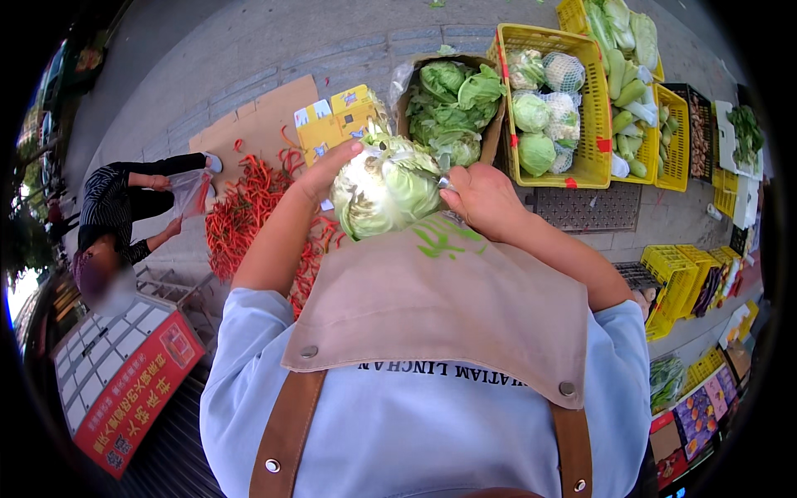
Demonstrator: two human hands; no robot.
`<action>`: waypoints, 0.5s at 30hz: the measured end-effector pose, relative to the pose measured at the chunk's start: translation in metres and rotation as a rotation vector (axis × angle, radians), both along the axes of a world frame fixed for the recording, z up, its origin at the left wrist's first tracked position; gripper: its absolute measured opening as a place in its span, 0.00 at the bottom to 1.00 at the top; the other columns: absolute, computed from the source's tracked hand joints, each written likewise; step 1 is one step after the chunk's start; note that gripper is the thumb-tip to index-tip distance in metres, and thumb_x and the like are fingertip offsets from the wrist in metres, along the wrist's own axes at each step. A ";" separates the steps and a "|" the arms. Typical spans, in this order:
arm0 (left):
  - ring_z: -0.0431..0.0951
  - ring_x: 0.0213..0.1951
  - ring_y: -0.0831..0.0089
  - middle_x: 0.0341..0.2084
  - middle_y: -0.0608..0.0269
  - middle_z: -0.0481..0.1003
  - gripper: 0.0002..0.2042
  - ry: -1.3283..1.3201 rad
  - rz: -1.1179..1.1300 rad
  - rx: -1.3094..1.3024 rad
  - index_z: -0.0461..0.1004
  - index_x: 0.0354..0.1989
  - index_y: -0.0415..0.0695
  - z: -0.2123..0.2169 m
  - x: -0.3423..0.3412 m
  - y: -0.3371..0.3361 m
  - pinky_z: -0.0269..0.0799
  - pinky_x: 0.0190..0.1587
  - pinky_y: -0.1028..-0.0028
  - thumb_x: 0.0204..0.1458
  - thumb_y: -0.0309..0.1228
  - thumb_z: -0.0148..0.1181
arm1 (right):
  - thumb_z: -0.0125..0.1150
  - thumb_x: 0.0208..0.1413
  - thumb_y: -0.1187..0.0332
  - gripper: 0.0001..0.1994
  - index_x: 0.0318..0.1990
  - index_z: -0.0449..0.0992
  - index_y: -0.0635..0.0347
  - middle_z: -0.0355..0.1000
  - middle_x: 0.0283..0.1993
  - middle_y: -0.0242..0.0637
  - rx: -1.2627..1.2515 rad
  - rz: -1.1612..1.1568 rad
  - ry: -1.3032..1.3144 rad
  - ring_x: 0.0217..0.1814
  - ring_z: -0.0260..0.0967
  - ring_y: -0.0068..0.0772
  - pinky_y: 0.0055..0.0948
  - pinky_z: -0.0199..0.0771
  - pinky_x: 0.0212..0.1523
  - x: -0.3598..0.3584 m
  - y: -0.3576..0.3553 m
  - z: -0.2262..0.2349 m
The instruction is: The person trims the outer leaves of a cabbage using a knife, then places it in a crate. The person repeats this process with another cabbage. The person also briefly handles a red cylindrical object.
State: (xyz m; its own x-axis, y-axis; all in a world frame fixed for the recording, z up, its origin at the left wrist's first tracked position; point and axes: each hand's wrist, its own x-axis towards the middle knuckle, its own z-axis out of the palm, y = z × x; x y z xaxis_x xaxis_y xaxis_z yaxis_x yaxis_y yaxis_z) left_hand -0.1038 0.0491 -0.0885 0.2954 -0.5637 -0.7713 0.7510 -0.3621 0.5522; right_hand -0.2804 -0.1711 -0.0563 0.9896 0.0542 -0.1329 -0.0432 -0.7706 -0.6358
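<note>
A pale green and white cabbage (388, 189) with ragged leaf edges and brownish marks is held up in front of my apron (432, 290). My left hand (328, 173) clasps its left side, the thumb along the upper edge. At its right side my right hand (486, 197) is closed around a small metal tool (444, 182), which looks like a short knife. Most of that tool is hidden by my fingers. Just beyond the cabbage stands a cardboard box (493, 137) filled with loose green leaves (452, 95).
Red chillies (249, 220) lie heaped on flat cardboard (249, 124) at the left, beside a yellow carton (353, 108). A yellow crate (552, 178) of cabbages stands right of the leaf box, with more vegetable crates further right. Another person (124, 199) holds a plastic bag at the left.
</note>
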 end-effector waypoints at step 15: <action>0.61 0.56 0.66 0.56 0.56 0.59 0.39 -0.011 -0.291 -0.124 0.50 0.61 0.40 -0.014 0.028 0.002 0.59 0.56 0.68 0.44 0.51 0.56 | 0.52 0.52 0.53 0.19 0.33 0.64 0.64 0.67 0.27 0.50 0.422 -0.256 0.187 0.33 0.65 0.53 0.43 0.63 0.33 -0.016 -0.023 -0.061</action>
